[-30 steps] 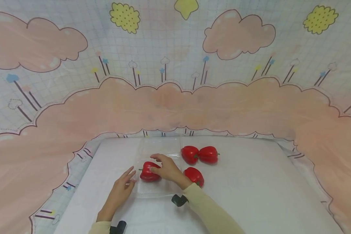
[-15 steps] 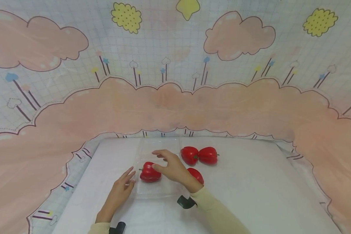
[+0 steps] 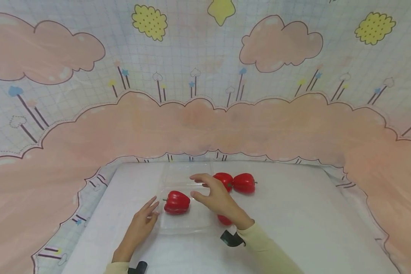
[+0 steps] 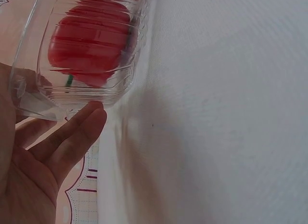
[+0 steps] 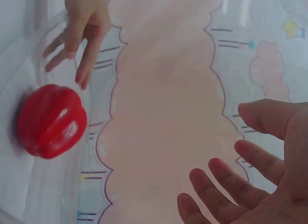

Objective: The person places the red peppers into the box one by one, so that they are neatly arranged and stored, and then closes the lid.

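Observation:
A red bell pepper [image 3: 176, 202] with a green stem lies in the near half of a clear plastic clamshell container [image 3: 185, 224], whose lid is folded back behind it. My left hand [image 3: 140, 221] is at the container's left side, its fingers extended; in the left wrist view the fingertips [image 4: 96, 115] touch the ribbed plastic wall. To the pepper's right, my right hand [image 3: 219, 198] hovers over the container's right edge with fingers spread and nothing in them. In the right wrist view a gap separates that hand [image 5: 255, 185] from the pepper [image 5: 52, 122].
Two more red bell peppers lie side by side behind the right hand, one on the right [image 3: 244, 183] and one partly covered [image 3: 226, 179]. A third pepper [image 3: 224, 220] is mostly hidden under the right wrist. The white table [image 3: 294, 213] meets a patterned cloth [image 3: 226, 125] at the back.
My right hand has let go of the pepper in the container and moved off to the right, its fingers now free. The pepper and my left hand have stayed in place.

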Action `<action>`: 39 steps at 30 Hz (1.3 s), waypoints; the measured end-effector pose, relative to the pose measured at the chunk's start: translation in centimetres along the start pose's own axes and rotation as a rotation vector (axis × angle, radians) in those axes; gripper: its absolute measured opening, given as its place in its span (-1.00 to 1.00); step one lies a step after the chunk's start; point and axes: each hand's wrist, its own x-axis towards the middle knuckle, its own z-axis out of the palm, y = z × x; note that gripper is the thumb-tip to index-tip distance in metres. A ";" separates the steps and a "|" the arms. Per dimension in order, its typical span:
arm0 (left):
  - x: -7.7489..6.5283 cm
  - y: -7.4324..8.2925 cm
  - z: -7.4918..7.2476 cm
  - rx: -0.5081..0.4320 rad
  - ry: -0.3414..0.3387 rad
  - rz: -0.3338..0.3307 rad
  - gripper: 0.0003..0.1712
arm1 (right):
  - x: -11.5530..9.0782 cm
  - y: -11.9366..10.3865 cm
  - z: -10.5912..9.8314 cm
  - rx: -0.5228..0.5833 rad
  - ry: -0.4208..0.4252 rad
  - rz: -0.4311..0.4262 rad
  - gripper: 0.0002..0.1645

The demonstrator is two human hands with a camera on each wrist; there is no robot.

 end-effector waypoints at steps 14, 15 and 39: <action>-0.2 0.1 0.0 0.003 0.007 0.000 -0.49 | -1.3 3.9 -2.2 -0.046 0.104 0.074 -0.43; -0.2 0.1 0.0 0.000 0.005 0.000 -0.49 | -1.4 4.3 -2.3 -0.051 0.109 0.081 -0.43; 0.0 0.0 0.0 0.018 0.013 0.019 -0.49 | -2.9 10.4 -6.8 -0.142 0.196 0.166 -0.43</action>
